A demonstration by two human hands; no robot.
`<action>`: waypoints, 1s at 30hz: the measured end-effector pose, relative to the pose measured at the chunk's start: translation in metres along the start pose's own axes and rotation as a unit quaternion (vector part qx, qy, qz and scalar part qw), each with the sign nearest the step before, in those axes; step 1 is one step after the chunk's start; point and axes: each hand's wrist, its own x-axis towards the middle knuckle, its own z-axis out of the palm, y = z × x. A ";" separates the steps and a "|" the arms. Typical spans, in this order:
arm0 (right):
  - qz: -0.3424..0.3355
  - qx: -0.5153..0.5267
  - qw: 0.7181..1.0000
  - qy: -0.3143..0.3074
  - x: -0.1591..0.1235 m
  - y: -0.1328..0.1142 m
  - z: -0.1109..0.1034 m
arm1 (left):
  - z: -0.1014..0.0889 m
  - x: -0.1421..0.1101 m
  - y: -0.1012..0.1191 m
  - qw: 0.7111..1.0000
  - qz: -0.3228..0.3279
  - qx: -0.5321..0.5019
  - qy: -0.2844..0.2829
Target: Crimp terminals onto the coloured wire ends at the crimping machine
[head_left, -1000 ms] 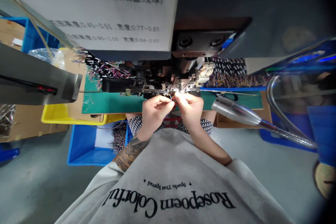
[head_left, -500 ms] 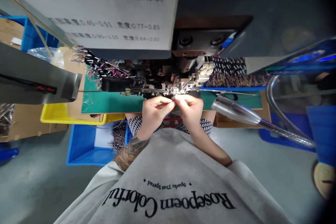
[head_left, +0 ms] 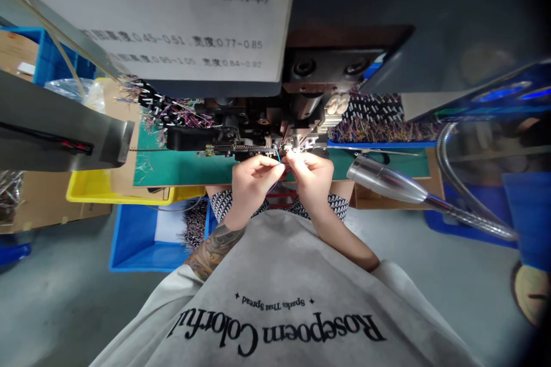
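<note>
My left hand (head_left: 255, 180) is closed in a pinch on a thin wire bundle. A light-blue wire (head_left: 278, 156) sticks up from its fingertips, and a dark purple strand hangs below them. My right hand (head_left: 313, 176) is also pinched, its thumb and index finger right at the working head of the crimping machine (head_left: 297, 140). What lies between those fingertips is too small to make out. Both hands are close together over the front edge of the green mat (head_left: 193, 167), a small gap between them.
Wire bundles (head_left: 374, 117) are piled behind on the right, more (head_left: 181, 112) on the left. A metal lamp head (head_left: 379, 178) on a flexible neck stands right of my hands. Below left are a yellow tray (head_left: 86, 186) and a blue bin (head_left: 133, 246). A printed sheet (head_left: 185, 23) hangs above.
My left hand has shifted slightly left, away from the right one, and the blue wire now leans left. My right fingertips have edged up towards the machine head.
</note>
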 end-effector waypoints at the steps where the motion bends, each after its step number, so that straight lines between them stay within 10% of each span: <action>1: -0.002 -0.001 1.000 -0.004 -0.001 0.001 0.000 | 0.000 0.000 -0.001 1.000 0.000 0.000 0.002; 30: -0.070 -0.064 0.994 -0.055 -0.004 0.009 -0.013 | -0.003 0.001 0.005 0.999 -0.027 -0.038 -0.019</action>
